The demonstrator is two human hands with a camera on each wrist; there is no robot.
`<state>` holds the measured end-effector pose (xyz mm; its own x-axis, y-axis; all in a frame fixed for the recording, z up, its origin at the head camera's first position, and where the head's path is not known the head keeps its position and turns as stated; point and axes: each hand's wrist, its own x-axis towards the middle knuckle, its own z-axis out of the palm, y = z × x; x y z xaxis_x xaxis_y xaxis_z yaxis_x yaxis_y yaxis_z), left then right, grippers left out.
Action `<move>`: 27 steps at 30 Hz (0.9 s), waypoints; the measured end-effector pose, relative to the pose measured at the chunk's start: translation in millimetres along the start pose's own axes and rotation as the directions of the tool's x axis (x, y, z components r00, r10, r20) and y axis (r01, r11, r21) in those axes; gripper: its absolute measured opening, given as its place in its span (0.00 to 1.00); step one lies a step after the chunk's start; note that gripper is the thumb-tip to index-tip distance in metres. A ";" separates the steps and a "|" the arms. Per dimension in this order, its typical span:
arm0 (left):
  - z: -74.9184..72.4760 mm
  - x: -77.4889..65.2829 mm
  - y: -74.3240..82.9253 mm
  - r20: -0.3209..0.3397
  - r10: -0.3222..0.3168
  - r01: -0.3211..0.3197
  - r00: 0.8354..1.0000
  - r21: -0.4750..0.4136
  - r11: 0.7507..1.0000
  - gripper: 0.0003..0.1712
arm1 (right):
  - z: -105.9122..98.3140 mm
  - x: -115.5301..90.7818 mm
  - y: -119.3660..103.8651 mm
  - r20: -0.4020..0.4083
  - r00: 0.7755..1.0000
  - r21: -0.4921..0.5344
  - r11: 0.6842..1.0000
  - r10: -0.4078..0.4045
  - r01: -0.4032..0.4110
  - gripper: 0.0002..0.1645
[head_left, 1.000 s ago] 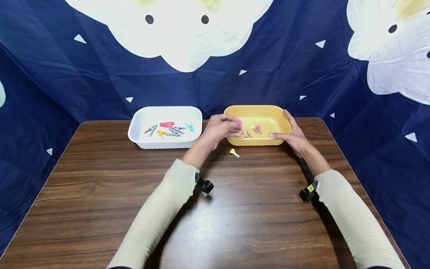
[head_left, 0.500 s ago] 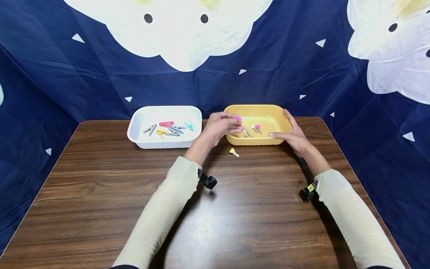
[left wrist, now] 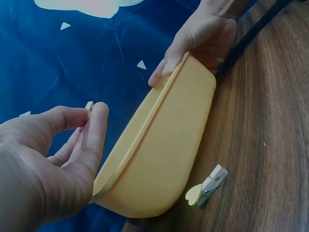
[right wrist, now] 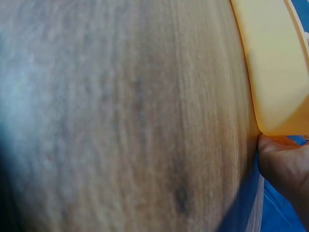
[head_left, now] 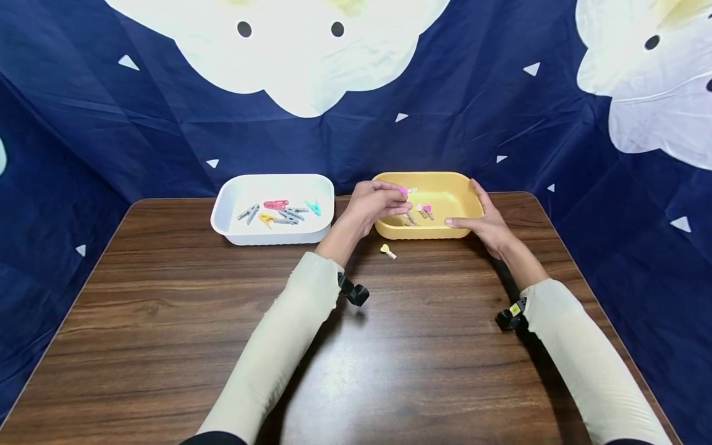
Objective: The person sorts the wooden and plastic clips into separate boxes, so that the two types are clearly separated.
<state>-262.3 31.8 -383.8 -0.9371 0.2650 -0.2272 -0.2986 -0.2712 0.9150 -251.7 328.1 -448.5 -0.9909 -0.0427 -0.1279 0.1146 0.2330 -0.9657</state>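
In the head view my left hand point(head_left: 374, 204) is above the left part of a yellow tub point(head_left: 425, 233). Between thumb and fingertips it pinches a small wooden clothespin with a pink heart point(head_left: 403, 190); the left wrist view shows only the tip of this clothespin point(left wrist: 90, 106). My right hand point(head_left: 485, 225) grips the tub's right end, thumb over the near rim. A few small heart clothespins point(head_left: 427, 210) lie inside the tub, partly hidden by my left hand. On the table before it lies a clothespin with a yellow heart point(head_left: 387, 251).
Left of the yellow tub stands a white tub point(head_left: 272, 240) holding several larger plastic clothespins point(head_left: 286, 216) in grey, red, orange and teal. Both tubs stand near the far edge of the wooden table point(head_left: 222, 321). A dark blue cloth point(head_left: 356, 142) hangs behind.
My left hand has moved a little to the right and away from me, carrying the pink-heart clothespin over the tub. The right hand keeps its hold on the tub.
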 end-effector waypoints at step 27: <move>17.2 18.1 1.3 -0.036 0.015 -0.016 0.999 -0.029 0.999 0.07 | -0.1 0.9 1.7 0.001 1.000 0.000 1.000 -0.004 0.004 0.77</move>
<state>-276.6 52.2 -381.0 -0.9474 0.2274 -0.2254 -0.2887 -0.3023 0.9084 -252.4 328.6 -450.2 -0.9913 -0.0452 -0.1240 0.1103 0.2333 -0.9661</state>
